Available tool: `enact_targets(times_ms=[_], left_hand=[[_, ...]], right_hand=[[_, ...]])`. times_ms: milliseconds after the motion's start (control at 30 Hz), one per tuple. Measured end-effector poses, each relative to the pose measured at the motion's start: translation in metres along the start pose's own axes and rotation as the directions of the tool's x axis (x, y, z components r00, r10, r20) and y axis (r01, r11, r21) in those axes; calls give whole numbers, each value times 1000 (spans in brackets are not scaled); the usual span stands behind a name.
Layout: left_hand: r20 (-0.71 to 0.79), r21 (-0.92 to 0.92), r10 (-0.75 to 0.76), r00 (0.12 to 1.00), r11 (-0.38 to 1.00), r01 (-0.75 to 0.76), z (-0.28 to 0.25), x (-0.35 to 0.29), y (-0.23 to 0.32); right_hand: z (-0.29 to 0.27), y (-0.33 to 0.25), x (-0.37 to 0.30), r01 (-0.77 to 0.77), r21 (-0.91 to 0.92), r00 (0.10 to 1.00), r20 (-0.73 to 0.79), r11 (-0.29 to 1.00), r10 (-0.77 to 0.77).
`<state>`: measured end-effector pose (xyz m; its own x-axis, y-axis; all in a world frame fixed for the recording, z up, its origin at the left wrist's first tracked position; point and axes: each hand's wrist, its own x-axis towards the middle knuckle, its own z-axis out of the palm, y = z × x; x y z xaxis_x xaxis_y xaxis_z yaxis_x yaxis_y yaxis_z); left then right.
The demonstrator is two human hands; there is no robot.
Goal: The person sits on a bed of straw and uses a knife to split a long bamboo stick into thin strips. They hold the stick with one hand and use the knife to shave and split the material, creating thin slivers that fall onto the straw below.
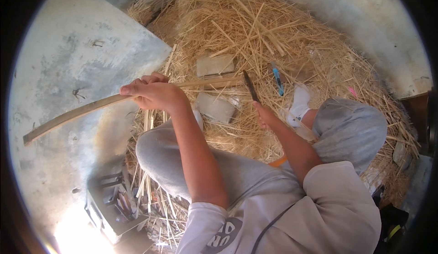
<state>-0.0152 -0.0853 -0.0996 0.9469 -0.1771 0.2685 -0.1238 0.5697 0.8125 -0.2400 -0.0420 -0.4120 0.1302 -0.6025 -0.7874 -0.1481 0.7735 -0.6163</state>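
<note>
My left hand [148, 92] is closed around a long, flat strip of bamboo or wood [75, 118]. One end of the strip reaches far out to the left, and the other runs right across the shavings. In my right hand [263, 115] is a knife with a dark blade [250, 85], pointing away from me. The blade stands at the strip's right end, crosswise to it; whether the edge touches the strip, I cannot tell. A grey brick [215, 65] lies just beyond the strip, and a second pale block [216, 107] rests on the near side.
Straw-like shavings [292, 39] heap across the floor. A blue cutter [277, 78] lies right of the blade, close to my white-socked foot [299, 102]. Pale walls [68, 48] stand left and behind. At lower left is a grey crate [102, 208] with assorted items.
</note>
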Motion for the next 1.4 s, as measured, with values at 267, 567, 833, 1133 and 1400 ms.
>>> enact_targets(times_ms=[267,567,833,1133,1400], left_hand=[[-40,62,-28,999,998,30,1,0,4],[0,18,-33,999,999,33,-3,2,1],[-175,41,5,985,999,2,-7,25,68],[-314,-147,104,944,977,-157,-55,61,142],[-340,-245,80,937,954,-170,-111,79,170]], right_hand=[[37,-32,-58,519,-489,789,-41,701,-613],[13,27,-6,79,-332,984,-125,940,-127],[17,-10,-24,101,19,989,107,995,-103],[43,-71,-48,513,-511,746,-132,690,-653],[30,-53,-30,250,-293,940,-156,923,-304]])
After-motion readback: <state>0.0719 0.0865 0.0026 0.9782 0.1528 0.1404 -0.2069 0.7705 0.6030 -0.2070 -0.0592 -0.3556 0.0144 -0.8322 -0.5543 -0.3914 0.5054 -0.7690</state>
